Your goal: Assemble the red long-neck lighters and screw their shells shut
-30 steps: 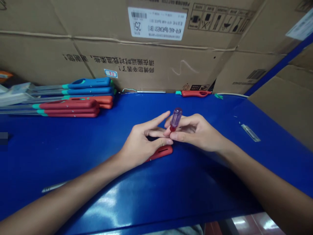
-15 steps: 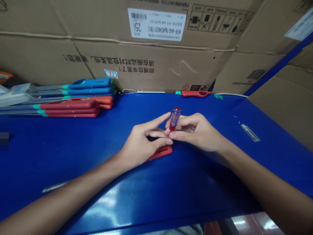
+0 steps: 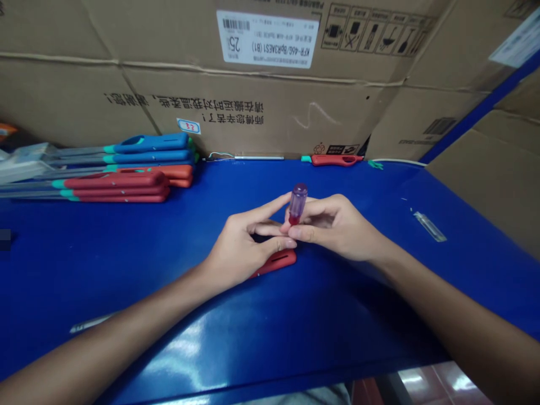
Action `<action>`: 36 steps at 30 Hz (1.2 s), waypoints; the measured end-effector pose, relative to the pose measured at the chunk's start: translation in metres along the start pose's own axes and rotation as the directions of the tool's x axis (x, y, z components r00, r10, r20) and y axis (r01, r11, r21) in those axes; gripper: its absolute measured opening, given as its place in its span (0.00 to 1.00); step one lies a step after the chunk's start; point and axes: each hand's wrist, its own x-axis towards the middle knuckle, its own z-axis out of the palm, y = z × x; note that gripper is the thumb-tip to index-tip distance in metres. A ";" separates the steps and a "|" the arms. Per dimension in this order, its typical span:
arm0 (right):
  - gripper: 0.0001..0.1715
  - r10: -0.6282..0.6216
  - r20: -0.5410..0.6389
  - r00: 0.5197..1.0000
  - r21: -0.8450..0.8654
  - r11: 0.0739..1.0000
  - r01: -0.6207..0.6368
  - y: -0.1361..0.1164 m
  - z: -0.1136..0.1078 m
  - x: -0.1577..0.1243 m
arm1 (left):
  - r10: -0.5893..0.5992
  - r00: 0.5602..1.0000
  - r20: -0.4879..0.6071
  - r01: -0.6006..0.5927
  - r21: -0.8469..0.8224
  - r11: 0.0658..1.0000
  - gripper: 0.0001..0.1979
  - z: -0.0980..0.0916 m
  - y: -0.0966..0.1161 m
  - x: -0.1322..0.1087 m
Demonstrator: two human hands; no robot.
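We hold a short screwdriver handle [image 3: 297,203] in our right hand [image 3: 337,229], pinched between thumb and fingertips. It stands nearly upright, tilted slightly to the right, above the desk [image 3: 337,337]. Its body is clear purple and its lower end is red, tucked in among the fingers. Our left hand [image 3: 247,250] holds nothing. Its fingers are loosely curved and narrowly spread, with the index tip just beside the handle. We cannot tell whether the left thumb touches the right hand. Just below the left fingers, a red tool grip [image 3: 278,262] lies flat on the desk. Well off to the left, against the cardboard box [image 3: 270,107], lie stacked blue tools [image 3: 152,143] and red tools [image 3: 113,180], with teal collars and metal shafts. A single red tool [image 3: 335,160] lies along the back edge, and a clear strip [image 3: 429,226] lies on the right.
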 end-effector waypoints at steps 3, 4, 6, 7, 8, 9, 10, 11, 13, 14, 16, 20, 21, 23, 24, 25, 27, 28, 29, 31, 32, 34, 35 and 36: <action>0.17 0.027 -0.105 0.994 0.014 1.000 -0.026 0.007 0.007 0.000 | 0.008 0.999 0.041 -0.009 0.011 1.000 0.36 -0.001 0.000 -0.001; 0.18 0.022 -0.130 0.991 0.010 1.000 -0.021 0.008 0.008 0.000 | 0.011 0.999 0.047 -0.012 0.017 1.000 0.36 -0.001 -0.001 -0.001; 0.17 -0.009 -0.125 0.992 0.004 1.000 0.009 0.009 0.008 0.000 | 0.017 0.998 0.053 -0.019 0.029 0.999 0.35 -0.001 -0.002 0.000; 0.16 -0.021 -0.094 0.995 0.013 1.000 0.022 0.009 0.007 0.001 | 0.020 0.998 0.056 -0.021 0.031 0.999 0.35 -0.002 -0.002 0.000; 0.14 -0.027 -0.049 0.998 0.030 0.999 0.028 0.007 0.004 0.001 | 0.018 0.998 0.059 -0.020 0.029 0.999 0.35 -0.002 -0.003 0.000; 0.12 -0.025 0.005 1.000 0.049 0.998 0.025 0.006 0.001 0.002 | 0.013 0.998 0.061 -0.014 0.025 1.000 0.35 -0.002 -0.003 0.000; 0.09 -0.019 0.058 0.998 0.063 0.998 0.016 0.005 -0.001 0.002 | 0.006 0.998 0.061 -0.007 0.016 1.000 0.36 -0.002 -0.003 0.000; 0.06 -0.012 0.098 0.995 0.065 0.998 0.005 0.003 -0.004 0.002 | -0.002 0.998 0.062 0.002 0.005 1.000 0.36 -0.002 -0.004 0.000; 0.03 0.001 0.127 0.992 0.050 0.999 -0.008 0.002 -0.007 0.001 | -0.014 0.998 0.061 0.014 -0.013 1.000 0.36 -0.002 -0.006 0.000; 0.03 0.007 0.115 0.993 0.040 0.999 -0.012 0.002 -0.007 0.001 | -0.012 0.998 0.065 0.014 -0.017 1.000 0.36 -0.001 -0.007 -0.001; 0.05 0.013 0.060 0.998 0.002 1.000 -0.014 0.001 -0.006 0.000 | 0.030 0.996 0.081 -0.030 0.002 1.000 0.36 0.000 -0.009 -0.001; 0.13 0.007 0.026 1.000 -0.134 0.991 -0.003 -0.005 -0.002 -0.001 | 0.201 0.973 0.114 -0.222 0.219 0.950 0.43 -0.003 -0.002 0.001; 0.14 0.010 0.025 1.000 -0.153 0.988 -0.006 -0.007 -0.001 -0.001 | 0.211 0.971 0.115 -0.236 0.291 0.927 0.43 -0.007 0.005 0.001; 0.16 0.029 0.010 1.000 -0.181 0.983 -0.027 -0.010 0.001 -0.001 | 0.221 0.969 0.111 -0.248 0.459 0.853 0.40 -0.024 0.025 -0.001; 0.17 0.033 0.008 0.999 -0.193 0.981 -0.031 -0.012 0.002 -0.001 | 0.224 0.967 0.120 -0.252 0.564 0.786 0.38 -0.036 0.037 -0.005; 0.17 0.033 0.011 0.999 -0.201 0.979 -0.030 -0.013 0.003 -0.001 | 0.190 0.971 0.146 -0.239 0.659 0.713 0.38 -0.051 0.049 -0.011; 0.16 0.032 0.029 0.999 -0.211 0.977 -0.025 -0.014 0.005 -0.002 | 0.181 0.983 0.005 -0.118 0.776 0.620 0.37 -0.087 0.070 -0.032; 0.16 0.031 0.039 0.999 -0.215 0.976 -0.022 -0.015 0.005 -0.003 | 0.185 0.975 -0.124 -0.006 0.815 0.580 0.33 -0.108 0.078 -0.047; 0.16 0.033 0.048 0.998 -0.221 0.975 -0.021 -0.015 0.005 -0.003 | 0.186 0.951 -0.248 0.120 0.848 0.516 0.30 -0.128 0.084 -0.063; 0.16 0.037 0.057 0.998 -0.237 0.971 -0.022 -0.015 0.006 -0.004 | 0.255 0.847 -0.465 0.347 0.850 0.396 0.26 -0.168 0.088 -0.098; 0.16 0.034 0.062 0.997 -0.243 0.970 -0.018 -0.016 0.006 -0.004 | 0.257 0.800 -0.543 0.443 0.822 0.358 0.24 -0.186 0.087 -0.115; 0.16 0.022 0.069 0.997 -0.251 0.968 -0.004 -0.016 0.006 -0.005 | 0.282 0.732 -0.620 0.554 0.782 0.285 0.19 -0.212 0.084 -0.143; 0.16 0.018 0.073 0.997 -0.255 0.967 0.002 -0.017 0.006 -0.004 | 0.240 0.732 -0.638 0.601 0.770 0.213 0.17 -0.222 0.082 -0.152; 0.17 0.013 0.076 0.997 -0.260 0.965 0.007 -0.018 0.006 -0.004 | 0.200 0.732 -0.651 0.640 0.758 0.127 0.19 -0.229 0.080 -0.159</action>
